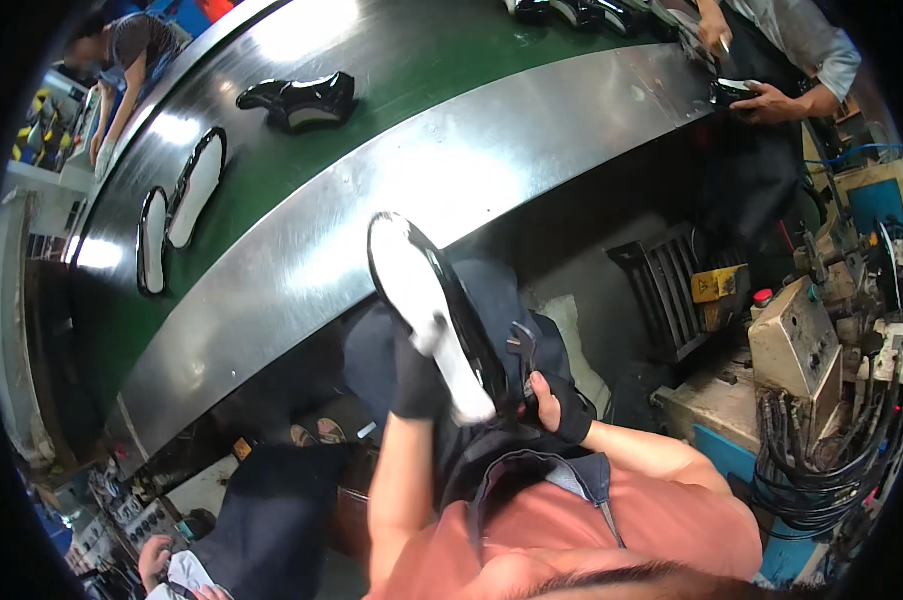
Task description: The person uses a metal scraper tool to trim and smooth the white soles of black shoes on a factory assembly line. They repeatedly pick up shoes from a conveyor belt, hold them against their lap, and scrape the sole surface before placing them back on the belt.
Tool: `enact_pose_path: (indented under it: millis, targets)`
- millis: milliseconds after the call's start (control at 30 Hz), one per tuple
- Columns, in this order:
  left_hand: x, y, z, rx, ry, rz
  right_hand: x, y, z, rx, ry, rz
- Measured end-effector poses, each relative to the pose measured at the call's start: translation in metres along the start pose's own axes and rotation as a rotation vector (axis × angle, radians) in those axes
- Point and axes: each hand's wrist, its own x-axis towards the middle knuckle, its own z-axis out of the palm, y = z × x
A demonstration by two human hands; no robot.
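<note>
Green conveyor belt [262,185] swinging across the top of your view, with a shiny metal ledge [302,240] along your side of it. You've got the black shoe [408,285] up over your lap, toe end near the ledge, white bottom turned up to the camera. Your left hand [417,378], in a dark covering, is wrapped round its lower half with a snug-looking grip, though most of the fingers are hidden behind it. Your right hand [554,408] looks closed around the handle of a hammer-like tool [523,345]; its head is just right of the shoe and doesn't seem to touch it.

Progress-wise, I'd call it mid-job. Glossy black upper is already in place, with a dark rim around the white bottom. I can't see any dark outsole over that, so I'd guess the bottom is unfinished. Can't tell whether you've done any tapping.

Two shoes lie sole-up on the belt, one nearer [152,245] and one farther [200,188], also showing white bottoms, so they look about as far along. Yours just isn't down there with them.
</note>
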Motion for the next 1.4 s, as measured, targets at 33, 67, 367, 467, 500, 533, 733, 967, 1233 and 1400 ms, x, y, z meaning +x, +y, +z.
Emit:
enact_pose_path:
  millis: [33, 67, 367, 467, 500, 533, 733, 967, 1233, 1400]
  targets:
    - [0.033, 0.081, 0.068, -0.014, -0.101, -0.012, 0.0, -0.018, -0.01, -0.057, -0.03, 0.064]
    - [0.043, 0.138, 0.129, -0.141, 0.107, -0.035, 0.0, -0.029, -0.014, -0.026, -0.073, 0.061]
    - [0.162, 0.192, 0.151, 1.493, -0.371, 0.241, 0.015, -0.022, -0.023, 0.097, -0.205, 0.016]
    - [0.187, 0.187, 0.129, 1.906, -0.512, 0.409, 0.016, -0.024, -0.028, 0.194, -0.218, 0.063]
    - [0.196, 0.198, 0.123, 1.708, -0.307, 0.595, 0.016, -0.026, -0.028, 0.212, -0.225, 0.073]
    - [0.222, 0.206, 0.098, 1.667, -0.043, 0.666, 0.018, -0.028, -0.027, 0.231, -0.244, 0.08]
    - [0.312, 0.255, 0.051, 1.859, 0.868, 0.554, 0.023, -0.036, -0.028, 0.214, -0.233, 0.081]
    - [0.278, 0.269, 0.001, 1.709, 0.206, 0.82, 0.026, -0.018, -0.025, 0.237, -0.219, 0.073]
    - [0.178, 0.326, -0.11, 1.692, 0.682, 0.763, 0.023, -0.026, -0.023, 0.171, -0.213, 0.099]
    - [0.124, 0.403, -0.259, 1.956, 1.413, 0.642, 0.024, -0.009, -0.019, 0.01, -0.149, 0.054]
